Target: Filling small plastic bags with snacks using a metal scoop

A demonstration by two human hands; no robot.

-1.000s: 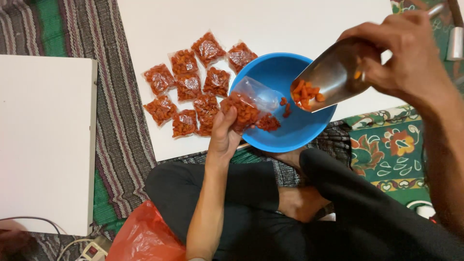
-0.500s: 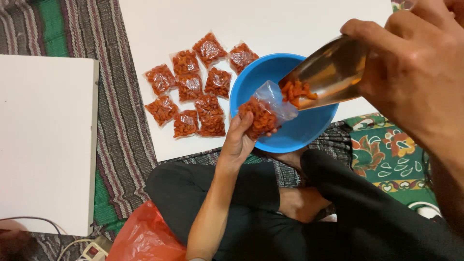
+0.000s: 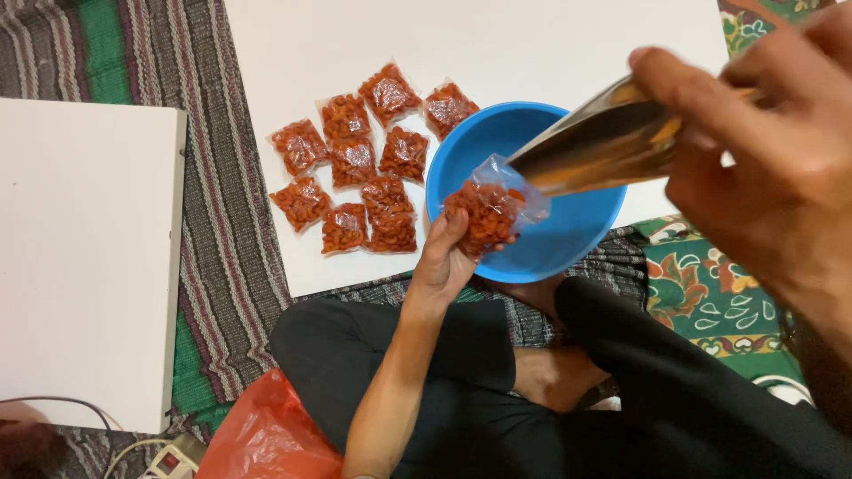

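Your left hand (image 3: 441, 260) grips one small clear bag (image 3: 491, 209) of orange snack pieces from below, fingers closed around its lower part, and holds it over the near-left rim of the blue bowl (image 3: 568, 235). The bag's long axis runs from your hand up and to the right, its open mouth pointing toward the scoop. Your right hand (image 3: 770, 168) is wrapped around the back of one metal scoop (image 3: 596, 142), which slants down and to the left across the bowl so that its tip meets the bag's mouth; whether the tip is inside the mouth or only touching it is hard to tell. The scoop's inside faces away, so any pieces in it are hidden, and the hand itself is blurred and cut off by the right edge. There is one bowl, and the bag and scoop cover much of its floor. Left of the bowl lie ten filled packets (image 3: 358, 161), clustered and partly overlapping on the white board (image 3: 532, 44) the bowl also sits on. Further left of the bowl is a second white panel (image 3: 84, 257) on the striped mat (image 3: 222, 204). Below the bowl are your crossed legs in dark trousers (image 3: 461, 372), and a red plastic bag (image 3: 266, 435) is cut off by the bottom edge.
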